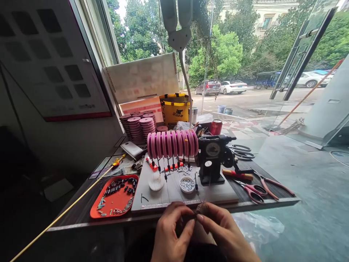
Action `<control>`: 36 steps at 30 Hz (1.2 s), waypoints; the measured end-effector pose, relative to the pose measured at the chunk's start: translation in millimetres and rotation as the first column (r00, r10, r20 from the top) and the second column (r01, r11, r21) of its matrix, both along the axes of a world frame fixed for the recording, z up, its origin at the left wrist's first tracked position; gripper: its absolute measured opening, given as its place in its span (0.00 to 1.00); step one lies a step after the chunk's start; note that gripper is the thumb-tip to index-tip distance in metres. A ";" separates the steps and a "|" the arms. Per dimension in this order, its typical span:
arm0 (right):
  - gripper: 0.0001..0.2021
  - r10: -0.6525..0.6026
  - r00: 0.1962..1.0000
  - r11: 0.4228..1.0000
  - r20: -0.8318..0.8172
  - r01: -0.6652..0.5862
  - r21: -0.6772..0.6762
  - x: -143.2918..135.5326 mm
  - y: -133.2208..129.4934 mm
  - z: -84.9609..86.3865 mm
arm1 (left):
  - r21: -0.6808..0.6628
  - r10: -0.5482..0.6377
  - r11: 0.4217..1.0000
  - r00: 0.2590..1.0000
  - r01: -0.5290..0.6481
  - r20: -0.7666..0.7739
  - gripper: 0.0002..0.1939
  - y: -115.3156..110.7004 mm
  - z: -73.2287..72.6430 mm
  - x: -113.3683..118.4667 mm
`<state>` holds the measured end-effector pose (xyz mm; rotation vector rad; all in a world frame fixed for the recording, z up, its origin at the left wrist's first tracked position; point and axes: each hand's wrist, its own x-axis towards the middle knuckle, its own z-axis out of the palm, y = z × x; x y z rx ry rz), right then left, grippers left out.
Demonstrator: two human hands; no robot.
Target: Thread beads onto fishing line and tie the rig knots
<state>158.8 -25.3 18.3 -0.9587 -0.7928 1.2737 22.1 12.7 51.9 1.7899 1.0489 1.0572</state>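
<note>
My left hand point(174, 229) and my right hand point(220, 227) meet at the table's front edge, fingertips pinched close together. A thin line runs down between them from a row of pink disc-shaped spools point(172, 143); the piece right at the fingertips is too small to make out. The spools sit side by side on a black hand-cranked winder point(211, 156). Several fine lines hang from them, with small dark pieces point(196, 182) on them. Behind my hands, a white dish point(187, 178) of small pale beads stands on a light board point(169, 198).
An orange tray point(113, 200) of small dark and metal parts lies left. Scissors point(255, 191), pliers point(272, 183) and a red-handled tool point(237, 174) lie right. Stacked pink spools point(135, 127), a yellow bag point(176, 109) and a red can point(216, 127) stand behind. A yellow rod point(71, 203) crosses the left.
</note>
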 end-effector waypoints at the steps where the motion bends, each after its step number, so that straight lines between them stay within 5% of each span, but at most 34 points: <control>1: 0.13 -0.013 0.999 0.999 -0.052 0.011 -0.030 -0.7 -0.7 1.5 | 0.024 0.048 0.999 0.999 -0.048 -0.004 0.03 -2.2 -0.5 -2.4; 5: 0.15 -0.106 0.976 0.989 -0.193 0.082 -0.126 -6.4 -2.7 6.7 | 0.096 0.143 0.986 0.987 -0.136 -0.069 0.05 -9.6 -6.4 -13.0; 9: 0.13 -0.077 0.963 0.991 -0.257 0.044 -0.129 -9.3 -2.7 11.0 | -0.157 0.091 0.984 0.995 -0.082 0.050 0.05 -4.3 -19.2 -16.4; 12: 0.11 -0.022 0.954 0.993 -0.298 -0.014 -0.118 -9.7 -2.0 15.9 | -0.377 0.072 0.926 0.981 0.001 0.180 0.09 3.5 -27.6 -14.3; 20: 0.12 -0.036 0.921 0.982 -0.387 -0.040 -0.186 -8.8 0.4 15.3 | -0.667 0.087 0.716 0.922 0.204 0.376 0.18 3.9 -26.8 -4.6; 28: 0.13 -0.090 0.930 0.978 -0.356 0.016 -0.206 -8.3 0.1 13.7 | -0.606 0.079 0.787 0.954 0.117 0.288 0.12 2.3 -14.7 -0.7; 32: 0.15 -0.108 0.938 0.979 -0.328 0.043 -0.198 -8.9 -0.3 11.1 | -0.561 0.093 0.826 0.967 0.058 0.238 0.10 3.6 -23.3 -1.1; 36: 0.16 -0.120 0.959 0.981 -0.257 0.074 -0.182 -8.5 -0.3 5.4 | -0.591 0.067 0.800 0.965 0.101 0.255 0.12 7.0 -35.9 0.1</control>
